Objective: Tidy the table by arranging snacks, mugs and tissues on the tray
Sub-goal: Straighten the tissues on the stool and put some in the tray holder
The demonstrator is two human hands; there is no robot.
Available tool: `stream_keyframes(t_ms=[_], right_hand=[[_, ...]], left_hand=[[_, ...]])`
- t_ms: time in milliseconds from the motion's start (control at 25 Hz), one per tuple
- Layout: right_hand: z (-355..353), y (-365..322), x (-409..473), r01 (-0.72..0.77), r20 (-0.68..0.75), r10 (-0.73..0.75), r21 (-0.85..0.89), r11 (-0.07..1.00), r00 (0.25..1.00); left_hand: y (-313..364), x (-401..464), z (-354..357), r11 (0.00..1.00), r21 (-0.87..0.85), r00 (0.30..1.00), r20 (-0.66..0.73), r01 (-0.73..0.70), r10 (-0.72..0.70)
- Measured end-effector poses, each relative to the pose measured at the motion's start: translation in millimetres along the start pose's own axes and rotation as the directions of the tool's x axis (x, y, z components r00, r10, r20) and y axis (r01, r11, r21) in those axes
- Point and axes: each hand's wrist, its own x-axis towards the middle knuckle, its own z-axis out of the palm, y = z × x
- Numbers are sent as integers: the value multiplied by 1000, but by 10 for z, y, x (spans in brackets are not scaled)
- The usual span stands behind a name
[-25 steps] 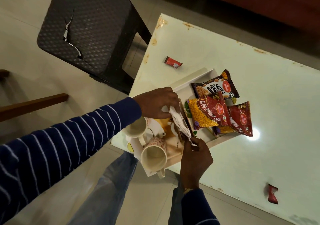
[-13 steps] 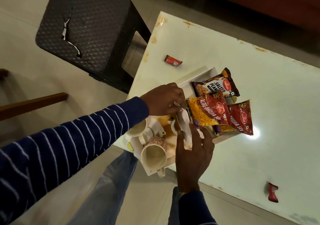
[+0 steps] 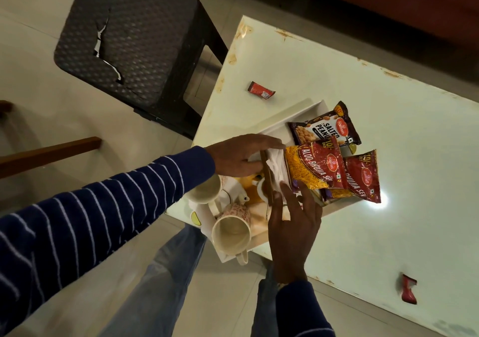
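A white tray (image 3: 285, 111) sits on the near left corner of the pale table (image 3: 388, 134), its near end past the table edge. Three snack packets lie on its far half: salted peanuts (image 3: 327, 131), an aloo bhujia packet (image 3: 312, 169) and a second red bhujia packet (image 3: 363, 178). Two mugs lie on their sides at the near end, one cream (image 3: 204, 189) and one patterned (image 3: 232, 230). White tissues (image 3: 276, 164) stand mid-tray against a thin brown holder (image 3: 268, 181). My left hand (image 3: 238, 155) pinches the tissues' far end between flat fingers and thumb. My right hand (image 3: 293, 222) is spread, fingertips at the holder's near end.
Two small red sachets lie on the table, one beyond the tray (image 3: 261, 91) and one near the front right edge (image 3: 408, 288). A cracked black plastic stool (image 3: 134, 38) stands left of the table. A wooden bar (image 3: 49, 152) juts in from the far left.
My right hand has let go of the tissues and spread its fingers. The tissues have gone from tilted in both hands to standing against the snack packets. My left fingers have flattened out.
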Motion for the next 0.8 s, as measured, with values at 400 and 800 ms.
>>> stream_keyframes(t_ms=[400,800], right_hand=[[-69,0,44,-170,108,156,131,977,982],[-691,583,323,-243,-234,337,352,904,912]], left_hand=[[-158,-141,-179,999,-34,950,-312,16,-26],[-779,-1136,-281,848,-186,687,-513,495,-514]])
